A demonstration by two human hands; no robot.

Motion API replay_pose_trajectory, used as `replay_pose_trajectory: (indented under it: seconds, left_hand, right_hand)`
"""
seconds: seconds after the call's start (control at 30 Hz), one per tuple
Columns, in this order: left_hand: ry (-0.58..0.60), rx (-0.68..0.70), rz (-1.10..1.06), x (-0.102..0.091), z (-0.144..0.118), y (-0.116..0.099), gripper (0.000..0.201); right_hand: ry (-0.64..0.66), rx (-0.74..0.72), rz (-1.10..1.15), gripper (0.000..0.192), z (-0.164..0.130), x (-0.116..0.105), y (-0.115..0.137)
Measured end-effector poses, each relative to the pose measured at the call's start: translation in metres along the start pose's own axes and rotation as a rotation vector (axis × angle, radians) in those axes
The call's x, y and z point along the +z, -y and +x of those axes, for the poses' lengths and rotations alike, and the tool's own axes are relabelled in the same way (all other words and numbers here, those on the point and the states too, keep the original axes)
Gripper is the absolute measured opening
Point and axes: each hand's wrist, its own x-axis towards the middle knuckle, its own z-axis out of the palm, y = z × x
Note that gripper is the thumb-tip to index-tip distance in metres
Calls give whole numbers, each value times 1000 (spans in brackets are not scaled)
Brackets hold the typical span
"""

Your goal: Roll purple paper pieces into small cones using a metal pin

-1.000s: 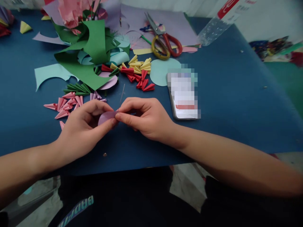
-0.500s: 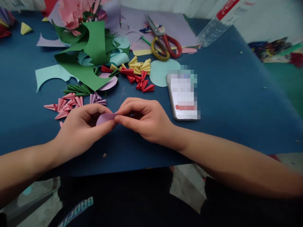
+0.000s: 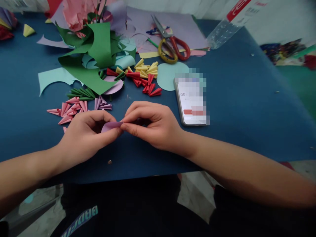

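Note:
A small curled piece of purple paper (image 3: 110, 126) is pinched between my two hands near the table's front edge. My left hand (image 3: 86, 131) grips its left side, thumb below and fingers above. At the paper's right end, my right hand (image 3: 150, 125) pinches with thumb and forefinger. My fingers partly hide the paper. Beyond my left hand lie pink paper cones (image 3: 66, 110), purple cones (image 3: 101, 104) and dark green cones (image 3: 82, 93). Red cones (image 3: 148, 86) and yellow cones (image 3: 145, 68) are heaped past my right hand.
A phone (image 3: 191, 102) lies right of my right hand, by a pale blue paper disc (image 3: 169, 76). Scissors (image 3: 168, 41) rest on purple sheets (image 3: 177, 26) at the back. Green paper scraps (image 3: 100, 46) pile up left of them. A clear bottle (image 3: 222, 33) leans at the back right.
Both hands keep their hold on the purple paper, with only a slight shift of the fingers. The view has moved a little; the things on the table lie as before.

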Motion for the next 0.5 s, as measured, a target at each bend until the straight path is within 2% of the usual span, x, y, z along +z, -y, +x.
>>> replay_pose_trajectory:
  seconds: [0.23,0.5]
  left_hand:
    - [30,26,-15,1,0,-3,31]
    - [56,48,-32,1,0,-2,28]
  right_hand:
    - [-3,189,197,17,2,0,2]
    - [-13,222,260,21,3,0,4]
